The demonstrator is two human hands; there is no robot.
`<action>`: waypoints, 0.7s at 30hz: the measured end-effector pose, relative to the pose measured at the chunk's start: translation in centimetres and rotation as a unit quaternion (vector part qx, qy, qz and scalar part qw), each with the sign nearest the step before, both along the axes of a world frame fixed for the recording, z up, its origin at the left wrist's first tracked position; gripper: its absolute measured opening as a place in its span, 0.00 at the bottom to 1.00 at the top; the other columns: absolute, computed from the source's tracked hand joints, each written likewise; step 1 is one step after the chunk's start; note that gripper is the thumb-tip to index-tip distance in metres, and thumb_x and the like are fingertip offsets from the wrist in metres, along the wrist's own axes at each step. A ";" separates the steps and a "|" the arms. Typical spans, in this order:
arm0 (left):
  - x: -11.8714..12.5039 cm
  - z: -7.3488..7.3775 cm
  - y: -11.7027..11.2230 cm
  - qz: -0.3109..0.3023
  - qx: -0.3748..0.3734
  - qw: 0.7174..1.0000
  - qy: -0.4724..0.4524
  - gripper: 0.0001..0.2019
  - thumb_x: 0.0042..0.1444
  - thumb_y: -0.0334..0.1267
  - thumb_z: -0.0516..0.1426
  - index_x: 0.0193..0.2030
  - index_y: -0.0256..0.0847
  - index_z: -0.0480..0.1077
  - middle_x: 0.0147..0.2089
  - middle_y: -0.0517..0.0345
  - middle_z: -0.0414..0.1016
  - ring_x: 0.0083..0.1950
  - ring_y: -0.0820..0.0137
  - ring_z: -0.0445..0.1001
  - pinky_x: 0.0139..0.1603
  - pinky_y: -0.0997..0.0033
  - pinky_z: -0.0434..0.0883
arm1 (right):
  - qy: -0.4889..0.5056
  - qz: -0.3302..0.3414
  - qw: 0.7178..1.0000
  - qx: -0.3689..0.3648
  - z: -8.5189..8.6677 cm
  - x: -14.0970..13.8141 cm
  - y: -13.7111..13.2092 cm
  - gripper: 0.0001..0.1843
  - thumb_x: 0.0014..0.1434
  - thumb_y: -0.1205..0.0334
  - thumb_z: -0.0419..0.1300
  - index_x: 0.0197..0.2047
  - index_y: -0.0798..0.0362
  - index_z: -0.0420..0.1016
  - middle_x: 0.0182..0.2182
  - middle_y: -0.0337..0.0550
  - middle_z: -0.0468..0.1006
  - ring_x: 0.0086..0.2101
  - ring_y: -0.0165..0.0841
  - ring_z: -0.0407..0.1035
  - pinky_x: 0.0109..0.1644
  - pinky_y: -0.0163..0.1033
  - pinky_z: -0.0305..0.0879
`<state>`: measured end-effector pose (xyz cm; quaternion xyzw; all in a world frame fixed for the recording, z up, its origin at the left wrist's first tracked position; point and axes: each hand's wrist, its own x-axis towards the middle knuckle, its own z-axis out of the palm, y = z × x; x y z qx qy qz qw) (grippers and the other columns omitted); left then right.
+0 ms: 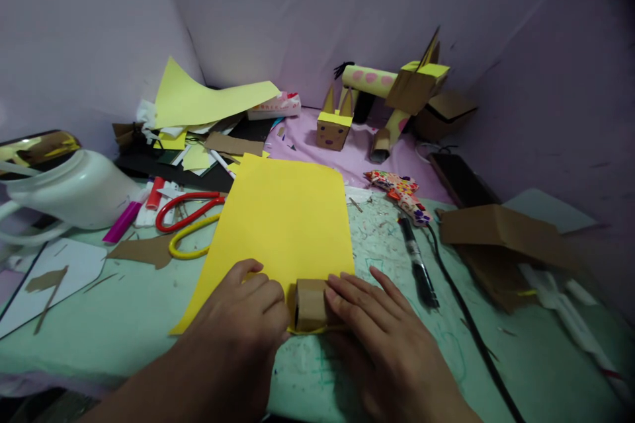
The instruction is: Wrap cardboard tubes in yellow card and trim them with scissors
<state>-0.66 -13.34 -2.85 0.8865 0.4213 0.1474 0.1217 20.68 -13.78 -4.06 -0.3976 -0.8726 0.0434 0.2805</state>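
Observation:
A sheet of yellow paper (292, 225) lies in front of me, its near edge curling up slightly. On that edge rests a short folded cardboard tube (311, 304), its open end facing left. My left hand (248, 310) is closed just left of the tube, fingers curled at the paper's near edge; its thumb is mostly hidden. From the right, my right hand (381, 324) lies over the tube's right end, fingertips pressed on top and little finger raised. Its thumb is out of sight below. Scissors with red and yellow handles (191, 213) lie partly under the paper's left side.
At left are a white jug (74, 192) and a purple marker (122, 221). A small cardboard animal head (335, 131) and a spotted paper animal (372, 81) stand behind. Rightward lie a floral-wrapped glue gun (401, 195), its black cord (466, 310), a black pen (417, 264) and cardboard (501, 231).

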 end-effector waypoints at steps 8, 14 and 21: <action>-0.2 0.4 0.4 0.019 -0.004 1.000 -0.017 0.10 0.54 0.25 0.47 0.26 0.40 0.62 0.27 0.58 0.66 0.29 0.67 0.62 0.47 0.50 0.62 | 0.008 0.003 1.000 0.001 -0.2 0.0 0.0 0.18 0.55 0.75 0.54 0.49 0.58 0.73 0.47 0.51 0.81 0.46 0.45 0.76 0.53 0.60 0.69; -0.1 1.6 0.5 -0.008 -0.049 0.998 -0.024 0.09 0.57 0.28 0.48 0.29 0.40 0.64 0.29 0.56 0.70 0.31 0.64 0.66 0.37 0.57 0.64 | 0.016 0.002 1.000 -0.004 -0.2 -0.1 -0.2 0.20 0.54 0.76 0.53 0.51 0.59 0.72 0.48 0.54 0.80 0.47 0.45 0.75 0.53 0.61 0.68; 1.1 0.5 1.6 0.117 -0.048 0.990 -0.068 0.04 0.56 0.36 0.52 0.33 0.41 0.66 0.31 0.57 0.71 0.32 0.62 0.69 0.33 0.60 0.65 | 0.041 -0.005 0.998 -0.043 0.0 -0.2 -0.2 0.20 0.56 0.75 0.53 0.52 0.56 0.70 0.48 0.52 0.80 0.49 0.44 0.74 0.55 0.61 0.66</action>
